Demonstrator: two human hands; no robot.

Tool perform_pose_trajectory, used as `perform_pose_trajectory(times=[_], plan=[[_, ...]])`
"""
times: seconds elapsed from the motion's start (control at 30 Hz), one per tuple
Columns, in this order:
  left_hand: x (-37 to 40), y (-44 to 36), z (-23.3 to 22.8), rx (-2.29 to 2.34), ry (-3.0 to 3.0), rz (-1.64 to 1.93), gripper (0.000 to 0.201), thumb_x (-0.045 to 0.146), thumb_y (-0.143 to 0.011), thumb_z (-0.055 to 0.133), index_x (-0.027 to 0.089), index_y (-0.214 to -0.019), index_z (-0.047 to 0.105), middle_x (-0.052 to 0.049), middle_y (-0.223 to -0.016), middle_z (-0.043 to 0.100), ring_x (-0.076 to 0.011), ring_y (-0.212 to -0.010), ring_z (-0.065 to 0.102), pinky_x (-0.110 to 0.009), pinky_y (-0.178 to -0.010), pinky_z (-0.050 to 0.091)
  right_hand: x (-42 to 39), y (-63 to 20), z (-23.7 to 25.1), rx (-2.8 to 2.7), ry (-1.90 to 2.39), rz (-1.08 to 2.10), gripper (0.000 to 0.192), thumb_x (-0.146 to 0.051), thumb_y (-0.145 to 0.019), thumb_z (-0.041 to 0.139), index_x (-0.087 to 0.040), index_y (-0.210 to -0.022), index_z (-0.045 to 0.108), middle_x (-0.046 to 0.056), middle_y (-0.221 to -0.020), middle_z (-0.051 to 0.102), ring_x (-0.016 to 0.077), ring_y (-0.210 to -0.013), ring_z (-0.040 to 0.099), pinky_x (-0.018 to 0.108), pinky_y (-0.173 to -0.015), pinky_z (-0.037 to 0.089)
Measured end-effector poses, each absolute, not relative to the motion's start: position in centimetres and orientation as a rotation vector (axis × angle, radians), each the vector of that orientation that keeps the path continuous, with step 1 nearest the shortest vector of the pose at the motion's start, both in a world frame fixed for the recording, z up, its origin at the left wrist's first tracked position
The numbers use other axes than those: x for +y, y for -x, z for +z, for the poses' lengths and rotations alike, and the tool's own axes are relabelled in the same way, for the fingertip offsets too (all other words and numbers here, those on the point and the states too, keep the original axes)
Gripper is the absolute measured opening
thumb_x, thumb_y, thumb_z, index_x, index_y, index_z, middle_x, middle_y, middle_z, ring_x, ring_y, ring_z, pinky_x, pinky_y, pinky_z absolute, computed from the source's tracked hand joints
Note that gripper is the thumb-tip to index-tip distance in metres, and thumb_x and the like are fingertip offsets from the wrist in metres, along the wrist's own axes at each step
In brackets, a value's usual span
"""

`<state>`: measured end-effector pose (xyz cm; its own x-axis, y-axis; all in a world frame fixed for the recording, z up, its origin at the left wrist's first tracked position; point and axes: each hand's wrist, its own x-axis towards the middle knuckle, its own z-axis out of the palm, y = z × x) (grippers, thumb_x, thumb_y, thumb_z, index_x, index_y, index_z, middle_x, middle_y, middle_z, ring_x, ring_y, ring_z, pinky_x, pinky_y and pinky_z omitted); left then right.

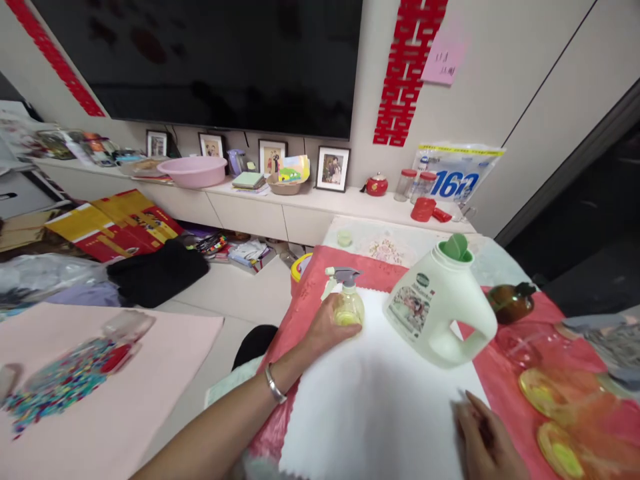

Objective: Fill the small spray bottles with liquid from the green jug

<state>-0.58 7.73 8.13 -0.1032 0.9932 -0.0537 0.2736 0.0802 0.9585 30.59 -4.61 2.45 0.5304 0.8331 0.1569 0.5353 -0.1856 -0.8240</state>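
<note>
Covering red table (505, 383), white cloth (375, 393), cluttered room

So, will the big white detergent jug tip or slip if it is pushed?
The detergent jug already looks tilted on the soft white cloth, so it probably tips easily. Its smooth plastic may slip; the handle likely gives a safer grip.

Work surface: a table covered by a red cloth (500, 373). A white cloth (380, 393) lies flat on it, spread beneath both hands. Just right of the left hand's grip stands a white detergent jug (440, 307) on the white cloth. Beyond the jug a brown bottle (510, 302) lies on the red cloth. Right of the right hand, two yellow lids (545, 393) rest on the red cloth.
</note>
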Motion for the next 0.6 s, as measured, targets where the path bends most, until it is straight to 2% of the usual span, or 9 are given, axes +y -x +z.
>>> perform_pose_trajectory(times=[0.13,0.27,0.33,0.4,0.5,0.6], plan=[[2.2,-0.4,7.2,1.478,-1.349,0.976,0.060,0.029,-0.059,0.082,0.026,-0.115,0.061,-0.005,-0.112,0.071,-0.0306,-0.106,0.067,-0.040,-0.090,0.057,-4.6,-29.9,3.3,-1.085,1.813,0.468,0.075,-0.076,-0.070,0.064,-0.014,-0.112,0.071,0.008,-0.100,0.069,0.0225,-0.087,0.066,0.032,-0.083,0.053],[0.3,-1.8,5.7,1.499,-1.355,0.990,0.075,0.031,-0.057,0.083,0.027,-0.128,0.058,-0.007,-0.125,0.068,-0.0347,-0.120,0.062,-0.047,-0.103,0.053,-4.1,-24.7,5.9,-1.301,1.464,0.662,0.048,-0.056,-0.085,0.069,-0.014,-0.109,0.068,0.010,-0.105,0.067,0.0202,-0.095,0.066,0.031,-0.087,0.054],[0.0,-2.5,5.1,1.516,-1.441,0.992,0.068,0.033,-0.060,0.080,0.027,-0.125,0.061,-0.008,-0.124,0.067,-0.0362,-0.122,0.061,-0.050,-0.106,0.051,-3.3,-21.4,7.4,-1.430,1.326,0.648,0.039,-0.048,-0.090,0.069,-0.016,-0.112,0.068,0.009,-0.116,0.064,0.0201,-0.107,0.063,0.033,-0.095,0.052],[-0.1,-3.0,4.6,1.501,-1.547,0.991,0.054,0.037,-0.066,0.077,0.026,-0.118,0.065,-0.009,-0.122,0.068,-0.0368,-0.125,0.059,-0.050,-0.107,0.050,-2.3,-18.5,8.3,-1.479,1.231,0.633,0.038,-0.042,-0.089,0.069,-0.017,-0.118,0.067,0.009,-0.120,0.063,0.0206,-0.113,0.060,0.034,-0.099,0.050],[0.0,-3.2,4.1,1.513,-1.641,0.987,0.047,0.041,-0.070,0.075,0.024,-0.113,0.066,-0.010,-0.120,0.068,-0.0366,-0.127,0.058,-0.048,-0.107,0.051,-1.1,-15.7,8.7,-1.462,1.223,0.595,0.031,-0.040,-0.089,0.067,-0.017,-0.110,0.067,0.007,-0.110,0.065,0.0180,-0.104,0.062,0.030,-0.094,0.050],[0.0,-3.1,3.6,1.517,-1.638,1.008,0.051,0.039,-0.069,0.077,0.025,-0.116,0.064,-0.009,-0.119,0.069,-0.0368,-0.125,0.058,-0.047,-0.106,0.051,-0.7,-14.4,8.5,-1.415,1.270,0.567,0.028,-0.039,-0.088,0.067,-0.017,-0.106,0.066,0.004,-0.103,0.065,0.0161,-0.096,0.062,0.028,-0.088,0.049]])
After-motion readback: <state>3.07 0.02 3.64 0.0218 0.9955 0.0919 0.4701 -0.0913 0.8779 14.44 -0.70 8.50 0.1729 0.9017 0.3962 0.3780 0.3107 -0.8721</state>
